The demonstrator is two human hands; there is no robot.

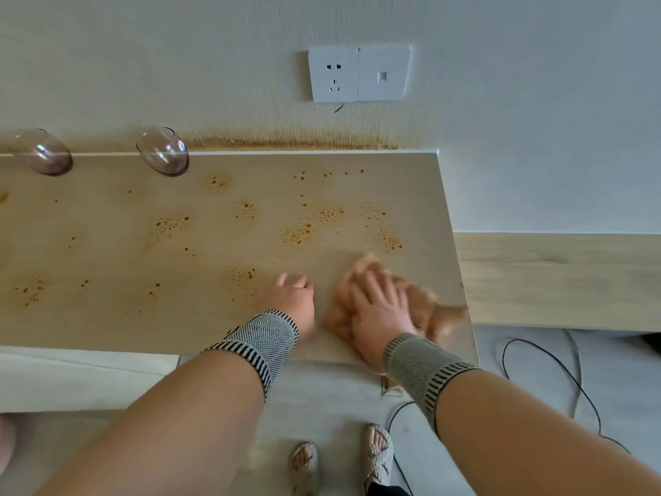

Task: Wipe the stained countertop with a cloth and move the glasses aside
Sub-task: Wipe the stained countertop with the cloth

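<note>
A pale wooden countertop [107, 316] runs along the wall, speckled with orange-brown stains [297, 234] across most of its surface. My right hand [381, 306] presses flat on a crumpled orange cloth [424, 302] near the counter's front right corner; the cloth looks motion-blurred. My left hand [291, 298] rests on the bare counter just left of the cloth, fingers curled, holding nothing. Two clear glasses stand at the back edge by the wall: one [164, 152] left of centre, the other [43, 152] at the far left.
A brown stain band [286, 141] marks the wall above the counter's back edge. A white socket and switch [359, 75] sit higher on the wall. A lower wooden ledge [558, 277] adjoins on the right. Black cables [558, 374] lie on the floor beside my sandalled feet [379, 449].
</note>
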